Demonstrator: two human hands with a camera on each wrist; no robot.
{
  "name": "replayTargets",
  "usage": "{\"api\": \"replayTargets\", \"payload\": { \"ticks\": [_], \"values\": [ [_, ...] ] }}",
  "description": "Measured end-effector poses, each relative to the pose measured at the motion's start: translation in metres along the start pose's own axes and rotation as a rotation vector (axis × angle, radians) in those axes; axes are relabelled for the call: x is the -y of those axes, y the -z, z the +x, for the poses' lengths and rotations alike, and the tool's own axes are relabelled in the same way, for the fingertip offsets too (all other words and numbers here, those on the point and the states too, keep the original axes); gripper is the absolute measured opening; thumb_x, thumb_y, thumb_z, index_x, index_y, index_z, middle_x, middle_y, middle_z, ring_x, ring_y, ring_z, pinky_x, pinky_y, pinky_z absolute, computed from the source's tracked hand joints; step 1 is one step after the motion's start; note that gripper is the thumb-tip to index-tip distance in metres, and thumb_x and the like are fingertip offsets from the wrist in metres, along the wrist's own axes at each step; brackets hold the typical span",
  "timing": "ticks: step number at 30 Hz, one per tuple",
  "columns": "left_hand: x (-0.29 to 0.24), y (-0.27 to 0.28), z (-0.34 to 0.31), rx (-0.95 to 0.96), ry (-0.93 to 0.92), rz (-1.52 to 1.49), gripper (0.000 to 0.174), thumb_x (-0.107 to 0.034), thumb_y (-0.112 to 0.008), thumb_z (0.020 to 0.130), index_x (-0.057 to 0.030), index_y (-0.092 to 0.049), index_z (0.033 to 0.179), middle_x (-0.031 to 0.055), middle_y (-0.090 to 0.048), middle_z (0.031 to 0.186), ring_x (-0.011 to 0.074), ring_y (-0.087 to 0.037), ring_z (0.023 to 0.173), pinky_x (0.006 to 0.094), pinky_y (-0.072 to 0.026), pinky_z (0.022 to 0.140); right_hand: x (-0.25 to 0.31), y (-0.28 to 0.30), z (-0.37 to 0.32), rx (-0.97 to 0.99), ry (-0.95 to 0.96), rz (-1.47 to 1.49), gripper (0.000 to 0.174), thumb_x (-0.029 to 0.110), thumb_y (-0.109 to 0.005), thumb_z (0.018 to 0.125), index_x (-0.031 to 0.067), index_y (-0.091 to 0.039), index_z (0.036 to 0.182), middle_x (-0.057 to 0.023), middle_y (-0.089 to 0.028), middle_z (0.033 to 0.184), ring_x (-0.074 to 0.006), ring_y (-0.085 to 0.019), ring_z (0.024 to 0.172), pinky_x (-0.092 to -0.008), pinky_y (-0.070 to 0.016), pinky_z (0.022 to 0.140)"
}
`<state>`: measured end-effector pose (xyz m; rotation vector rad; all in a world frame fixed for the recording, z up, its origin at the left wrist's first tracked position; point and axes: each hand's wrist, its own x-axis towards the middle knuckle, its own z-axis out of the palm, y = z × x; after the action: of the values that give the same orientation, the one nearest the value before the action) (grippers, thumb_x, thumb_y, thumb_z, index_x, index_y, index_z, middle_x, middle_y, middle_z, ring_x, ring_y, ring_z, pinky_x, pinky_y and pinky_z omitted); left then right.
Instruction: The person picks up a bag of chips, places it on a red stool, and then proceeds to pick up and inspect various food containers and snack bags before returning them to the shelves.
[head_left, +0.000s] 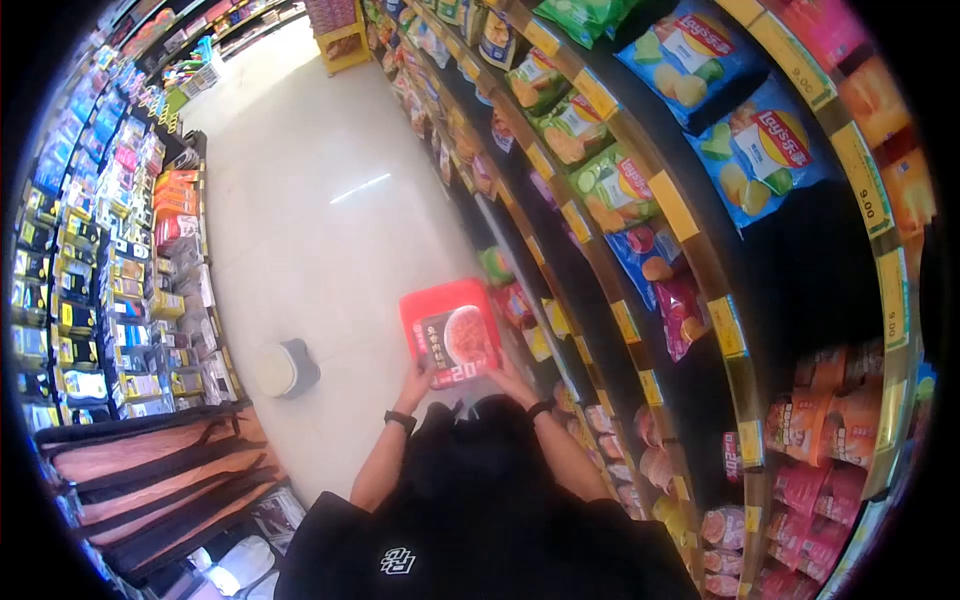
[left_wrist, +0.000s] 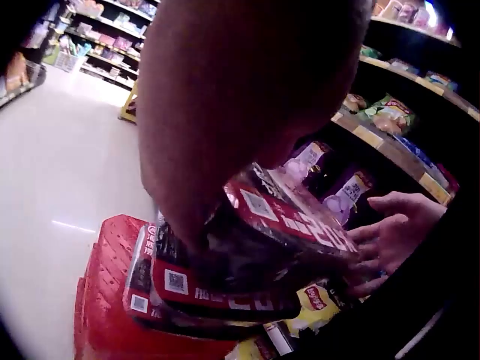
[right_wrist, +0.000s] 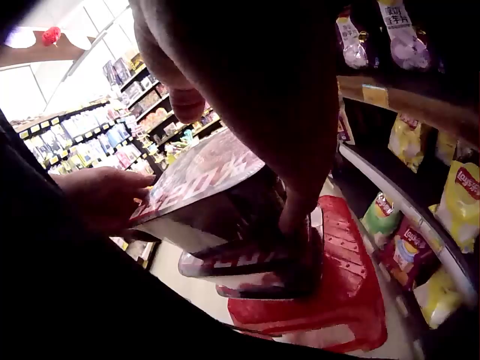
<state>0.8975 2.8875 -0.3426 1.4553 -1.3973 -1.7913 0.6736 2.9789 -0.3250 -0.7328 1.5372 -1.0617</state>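
Note:
A boxed ready meal (head_left: 462, 345), dark and red with a food picture and a large "20" on its lid, is held tilted between both hands. My left hand (head_left: 416, 385) holds one side near its lower corner, and in the left wrist view that hand hides much of the box. My right hand (head_left: 512, 382) holds the opposite side; its fingers (left_wrist: 379, 251) lie along the box in the left wrist view. More boxed meals (left_wrist: 217, 292) are stacked directly below. The stack lies over a red, textured plastic stand (left_wrist: 124, 277).
Shelves with chip bags (head_left: 765, 160) and price tags rise close on the right. Racks of packaged goods (head_left: 130, 290) line the left. A round stool-like object (head_left: 287, 369) stands on the pale aisle floor (head_left: 310, 230). A yellow stand (head_left: 343, 50) is farther up the aisle.

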Motion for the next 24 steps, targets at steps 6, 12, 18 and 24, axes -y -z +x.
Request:
{"api": "replayTargets", "payload": {
  "ticks": [6, 12, 18, 24],
  "values": [
    [0.011, -0.003, 0.004, -0.068, -0.004, 0.091, 0.040, -0.027, -0.060, 0.095, 0.0025, -0.051, 0.120, 0.0101, -0.061, 0.106, 0.0173, -0.058, 0.095, 0.0309, -0.0472, 0.085, 0.077, 0.028, -0.037, -0.002, -0.168, -0.031, 0.072, 0.028, -0.070, 0.087, -0.0013, -0.033, 0.141, -0.0168, -0.048, 0.138, -0.0246, -0.047, 0.128, -0.0381, -0.0392, 0.105],
    [0.018, -0.006, -0.007, -0.006, 0.132, 0.088, 0.047, -0.026, -0.065, 0.090, 0.0024, -0.050, 0.124, 0.0116, -0.062, 0.110, 0.0171, -0.060, 0.095, 0.0316, -0.0490, 0.079, -0.014, 0.061, -0.044, -0.127, -0.172, -0.136, 0.083, 0.040, -0.072, 0.083, -0.0002, -0.031, 0.143, -0.0198, -0.052, 0.132, -0.0269, -0.052, 0.122, -0.0379, -0.0433, 0.100],
    [0.027, -0.025, -0.034, 0.045, 0.136, 0.185, 0.054, -0.028, -0.071, 0.086, 0.0036, -0.047, 0.124, 0.0132, -0.064, 0.106, 0.0178, -0.062, 0.091, 0.0300, -0.0502, 0.071, -0.036, 0.098, -0.069, -0.077, -0.121, -0.085, 0.077, 0.027, -0.072, 0.086, 0.0010, -0.030, 0.145, -0.0173, -0.053, 0.129, -0.0247, -0.054, 0.117, -0.0367, -0.0458, 0.098],
    [0.036, -0.045, -0.051, 0.106, 0.405, 0.294, 0.073, -0.042, -0.071, 0.085, -0.0068, -0.038, 0.140, 0.0126, -0.059, 0.114, 0.0171, -0.058, 0.096, 0.0310, -0.0489, 0.076, -0.071, 0.117, -0.096, -0.165, -0.133, -0.061, 0.074, 0.024, -0.071, 0.087, 0.0052, -0.031, 0.145, -0.0163, -0.052, 0.129, -0.0232, -0.054, 0.116, -0.0365, -0.0464, 0.098]
  ]
}}
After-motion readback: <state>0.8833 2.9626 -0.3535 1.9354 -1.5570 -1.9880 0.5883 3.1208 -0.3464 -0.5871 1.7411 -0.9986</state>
